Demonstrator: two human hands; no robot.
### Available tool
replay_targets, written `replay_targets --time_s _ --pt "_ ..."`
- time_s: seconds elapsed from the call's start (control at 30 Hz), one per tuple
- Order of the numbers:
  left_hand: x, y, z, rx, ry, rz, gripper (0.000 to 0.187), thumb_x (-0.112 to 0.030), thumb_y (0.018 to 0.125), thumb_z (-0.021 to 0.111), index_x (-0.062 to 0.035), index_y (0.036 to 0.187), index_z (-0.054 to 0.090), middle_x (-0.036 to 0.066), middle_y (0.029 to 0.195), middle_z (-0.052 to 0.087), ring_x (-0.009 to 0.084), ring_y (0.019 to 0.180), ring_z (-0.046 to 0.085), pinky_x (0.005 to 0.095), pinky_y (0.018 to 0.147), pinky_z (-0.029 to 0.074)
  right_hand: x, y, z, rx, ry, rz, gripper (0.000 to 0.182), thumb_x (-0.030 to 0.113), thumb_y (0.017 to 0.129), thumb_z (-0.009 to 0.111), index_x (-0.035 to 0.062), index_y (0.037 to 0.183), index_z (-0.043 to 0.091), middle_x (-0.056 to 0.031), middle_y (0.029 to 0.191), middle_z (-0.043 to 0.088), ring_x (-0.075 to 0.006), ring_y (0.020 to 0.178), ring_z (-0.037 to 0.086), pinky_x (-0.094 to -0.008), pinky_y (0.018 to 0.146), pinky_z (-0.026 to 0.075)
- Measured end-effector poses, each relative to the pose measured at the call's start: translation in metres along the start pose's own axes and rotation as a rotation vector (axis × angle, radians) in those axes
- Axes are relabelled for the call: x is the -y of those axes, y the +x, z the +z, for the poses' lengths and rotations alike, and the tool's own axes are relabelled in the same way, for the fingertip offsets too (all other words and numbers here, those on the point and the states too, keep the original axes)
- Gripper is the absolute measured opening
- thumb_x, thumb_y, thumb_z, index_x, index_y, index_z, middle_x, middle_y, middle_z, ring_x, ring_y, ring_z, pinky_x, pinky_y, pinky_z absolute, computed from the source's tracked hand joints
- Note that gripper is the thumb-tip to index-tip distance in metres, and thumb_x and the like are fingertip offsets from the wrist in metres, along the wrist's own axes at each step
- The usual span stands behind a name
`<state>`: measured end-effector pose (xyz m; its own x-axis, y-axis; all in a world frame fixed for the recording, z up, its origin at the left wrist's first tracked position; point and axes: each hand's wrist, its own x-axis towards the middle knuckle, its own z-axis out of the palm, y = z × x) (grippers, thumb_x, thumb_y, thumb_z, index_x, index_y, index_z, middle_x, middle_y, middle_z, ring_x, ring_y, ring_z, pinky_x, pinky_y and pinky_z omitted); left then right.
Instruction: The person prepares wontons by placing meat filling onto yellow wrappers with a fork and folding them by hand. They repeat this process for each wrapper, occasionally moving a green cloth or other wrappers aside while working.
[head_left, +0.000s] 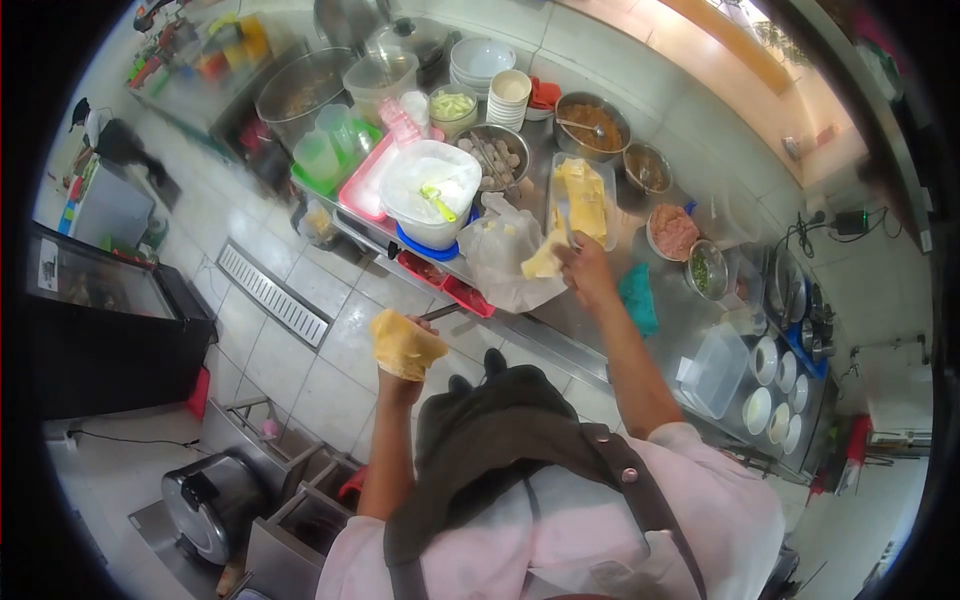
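A thin yellow sheet, like a dough wrapper (405, 345), covers most of my left hand (425, 324), held out over the floor in front of the counter. Only some fingers and the wrist show around it. Over the counter, my right hand (588, 268) grips a flat grey utensil (568, 215), and a pale yellow wrapper piece (543, 262) hangs beside its fingers. Just beyond is a clear tray (611, 215) of stacked yellow wrappers (583, 185). A whitish plastic bag (505, 245) lies left of my right hand, and a teal cloth (638, 300) to its right.
On the steel counter (560, 325) stand a white tub (425, 185) with a green spoon, a bowl of meatballs (500, 158), a bowl of minced meat (673, 232) and a pot with a ladle (592, 125). A floor drain (272, 292) lies left. Another person (110, 140) stands far left.
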<state>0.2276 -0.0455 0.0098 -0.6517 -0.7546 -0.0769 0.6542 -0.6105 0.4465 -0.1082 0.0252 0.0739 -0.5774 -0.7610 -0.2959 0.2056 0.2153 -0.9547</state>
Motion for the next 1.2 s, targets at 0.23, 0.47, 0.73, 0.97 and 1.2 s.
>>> replay_targets --time_s 0.23,0.47,0.73,0.97,1.2 --pt "-0.025 -0.007 -0.001 -0.027 0.046 0.071 0.038 -0.024 0.096 0.060 -0.0076 0.129 0.050 0.012 0.130 0.054 0.0301 0.119 0.056 0.0418 0.093 0.055 -0.043 0.022 0.028 -0.150 -0.368 -0.490 0.021 0.017 0.088 0.072 0.0016 0.096 0.061 0.0008 0.068 0.055 -0.0080 0.059 0.050 -0.0274 0.057 0.043" --pt "-0.024 0.014 0.032 -0.064 -0.155 0.123 0.050 -0.031 0.100 0.053 -0.0157 0.145 0.039 0.012 0.144 0.044 0.0315 0.128 0.049 0.0431 0.098 0.052 -0.015 -0.061 0.106 0.413 -0.546 -0.645 0.024 0.020 0.081 0.078 0.0064 0.072 0.060 -0.0084 0.069 0.057 -0.0239 0.062 0.054 -0.0337 0.057 0.042" --pt "0.005 0.023 0.043 -0.322 0.052 0.131 0.045 -0.034 0.101 0.049 -0.0125 0.141 0.045 0.009 0.131 0.057 0.0226 0.117 0.059 0.0355 0.093 0.052 0.022 -0.073 0.164 0.476 -0.463 -1.020 0.031 0.025 0.074 0.081 0.0039 0.089 0.064 -0.0111 0.106 0.065 -0.0292 0.104 0.061 -0.0411 0.094 0.044" --pt "-0.028 0.019 0.051 -0.506 1.618 -0.125 0.037 -0.034 0.086 0.064 0.0009 0.096 0.069 0.026 0.083 0.068 0.0391 0.084 0.068 0.0419 0.070 0.053 -0.068 -0.041 0.153 0.498 0.180 -0.054 0.038 0.035 0.088 0.073 0.0078 0.081 0.048 -0.0174 0.125 0.059 -0.0245 0.106 0.062 -0.0396 0.093 0.049" --pt "-0.062 0.006 0.058 -0.451 1.695 -0.265 0.034 -0.027 0.091 0.060 0.0060 0.097 0.067 0.026 0.084 0.068 0.0371 0.083 0.070 0.0413 0.072 0.052 -0.091 -0.054 0.152 0.633 0.621 0.404 0.037 0.045 0.097 0.059 0.0092 0.104 0.054 -0.0036 0.102 0.061 -0.0186 0.095 0.063 -0.0426 0.086 0.053"
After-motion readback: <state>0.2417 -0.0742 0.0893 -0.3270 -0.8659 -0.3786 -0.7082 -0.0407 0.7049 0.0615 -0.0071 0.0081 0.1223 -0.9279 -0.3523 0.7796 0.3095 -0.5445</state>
